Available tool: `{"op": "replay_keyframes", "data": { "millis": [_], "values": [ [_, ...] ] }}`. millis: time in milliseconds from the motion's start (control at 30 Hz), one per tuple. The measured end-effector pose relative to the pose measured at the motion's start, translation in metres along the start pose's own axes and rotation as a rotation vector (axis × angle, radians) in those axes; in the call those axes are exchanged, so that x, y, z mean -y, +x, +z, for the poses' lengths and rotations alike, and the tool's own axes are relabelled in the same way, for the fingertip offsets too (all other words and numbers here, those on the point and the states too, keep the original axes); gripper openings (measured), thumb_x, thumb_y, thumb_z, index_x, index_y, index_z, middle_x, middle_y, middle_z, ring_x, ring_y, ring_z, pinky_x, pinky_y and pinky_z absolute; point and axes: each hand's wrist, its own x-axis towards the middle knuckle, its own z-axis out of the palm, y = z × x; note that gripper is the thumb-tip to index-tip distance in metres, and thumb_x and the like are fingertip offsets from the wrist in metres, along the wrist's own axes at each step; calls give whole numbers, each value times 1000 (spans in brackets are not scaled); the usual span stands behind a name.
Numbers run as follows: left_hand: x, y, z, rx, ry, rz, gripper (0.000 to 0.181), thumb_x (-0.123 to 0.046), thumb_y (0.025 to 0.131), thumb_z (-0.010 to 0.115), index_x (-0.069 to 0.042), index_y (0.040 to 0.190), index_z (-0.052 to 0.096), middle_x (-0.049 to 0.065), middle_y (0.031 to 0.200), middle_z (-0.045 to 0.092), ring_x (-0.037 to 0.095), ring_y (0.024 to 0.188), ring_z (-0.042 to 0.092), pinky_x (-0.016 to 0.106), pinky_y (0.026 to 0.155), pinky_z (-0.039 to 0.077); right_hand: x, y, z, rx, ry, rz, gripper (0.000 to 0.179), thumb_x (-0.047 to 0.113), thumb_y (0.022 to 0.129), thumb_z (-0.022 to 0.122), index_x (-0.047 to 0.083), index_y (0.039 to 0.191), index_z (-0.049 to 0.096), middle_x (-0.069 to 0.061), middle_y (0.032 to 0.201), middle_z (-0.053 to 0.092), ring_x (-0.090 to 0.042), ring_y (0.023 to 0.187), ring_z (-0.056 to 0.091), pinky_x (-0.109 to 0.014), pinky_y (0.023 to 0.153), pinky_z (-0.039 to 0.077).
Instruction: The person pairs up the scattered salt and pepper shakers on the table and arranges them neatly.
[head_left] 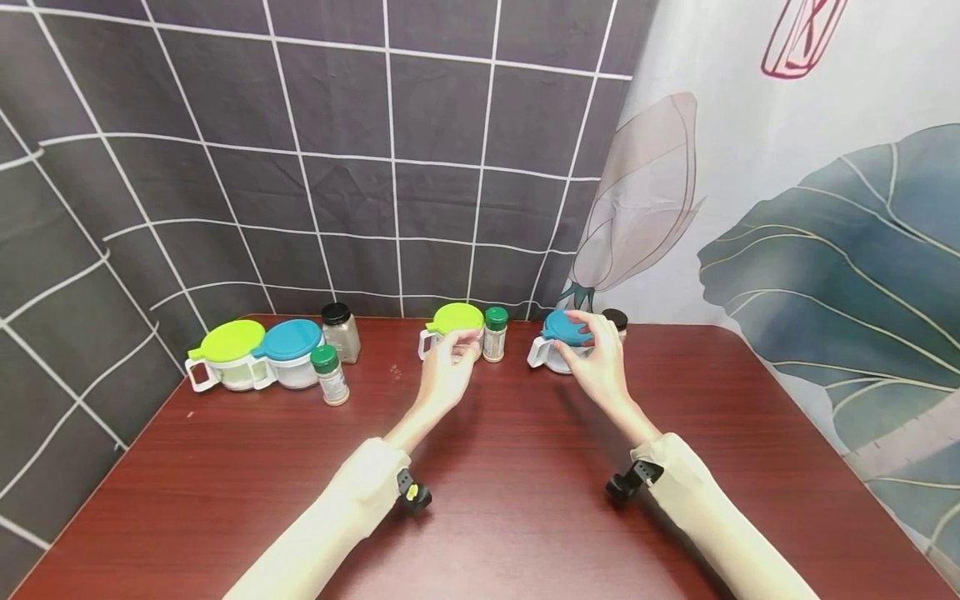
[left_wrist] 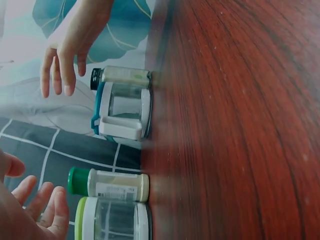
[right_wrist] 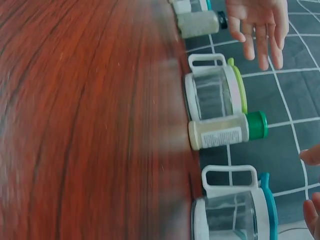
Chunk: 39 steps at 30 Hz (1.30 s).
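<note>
Blue-lidded, clear, round jar [head_left: 559,332] stands near the right hand [head_left: 604,367].

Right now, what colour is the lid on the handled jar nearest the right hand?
Blue. The lid shows best in the head view.

Lime lids [head_left: 457,316], blue lids [head_left: 558,328], green caps [head_left: 496,316], red-brown wood-grained table [head_left: 487,517], grey backdrop [head_left: 337,100] — white-gridded

Gap btwn ctr shaker [head_left: 494,337] & R jar [head_left: 558,327].
</note>
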Motion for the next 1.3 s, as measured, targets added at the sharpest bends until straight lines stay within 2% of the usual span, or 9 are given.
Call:
{"op": "replay_keyframes", "data": {
  "millis": [167, 500, 667, 800, 1000, 1100, 1300],
  "values": [
    [0, -2, -10, -14, 13, 3, 25, -9, 92, 59, -2, 115, 66, 16, 110, 70, 29, 95, 68, 41, 85, 55, 6, -1, 10, 8, 26, 18, 44, 2, 74, 78, 5, 116, 63, -12, 108, 65, -24, 93, 53, -29, 74, 48],
    [3, -9, -28, 19, -7, -10, 27, -10, 93, 59, -3, 119, 65, 13, 117, 69, 26, 100, 66, 40, 88, 54, 21, -5, 25, 21, 74, 9, 45, 7, 75, 77, 7, 117, 63, -14, 108, 65, -31, 91, 55, -46, 77, 47],
    [4, -10, -39, 5, -16, -4, 27, -9, 92, 59, -2, 119, 65, 14, 117, 68, 27, 101, 66, 42, 89, 54, 27, -4, 34, 31, 90, -5, 46, 9, 74, 79, 7, 117, 62, -13, 108, 65, -35, 93, 55, -45, 79, 46],
    [7, -11, -47, -5, -7, -1, 28, -9, 93, 59, -1, 119, 64, 14, 117, 68, 27, 101, 66, 43, 88, 53, 32, -4, 41, 43, 96, -23, 46, 9, 75, 79, 7, 117, 62, -13, 106, 66, -33, 92, 55, -46, 78, 47],
    [8, -10, -58, 0, 12, -35, 28, -13, 95, 57, -4, 121, 63, 12, 120, 67, 27, 106, 65, 42, 90, 53, 38, -5, 51, 50, 109, -49, 46, 5, 74, 79, 5, 117, 62, -14, 105, 66, -33, 90, 55, -43, 73, 49],
    [7, -11, -64, -12, 23, -43, 28, -13, 95, 57, -4, 121, 63, 13, 121, 67, 27, 107, 65, 43, 90, 53, 42, -5, 56, 64, 111, -46, 46, 6, 74, 78, 5, 117, 61, -14, 105, 65, -32, 90, 56, -39, 74, 50],
    [8, -9, -77, -23, 39, -58, 28, -13, 95, 56, -5, 122, 63, 13, 123, 66, 27, 109, 64, 43, 91, 52, 49, -4, 66, 96, 143, -27, 46, 9, 74, 79, 6, 116, 61, -14, 107, 65, -33, 92, 56, -44, 77, 51]
  ]
}}
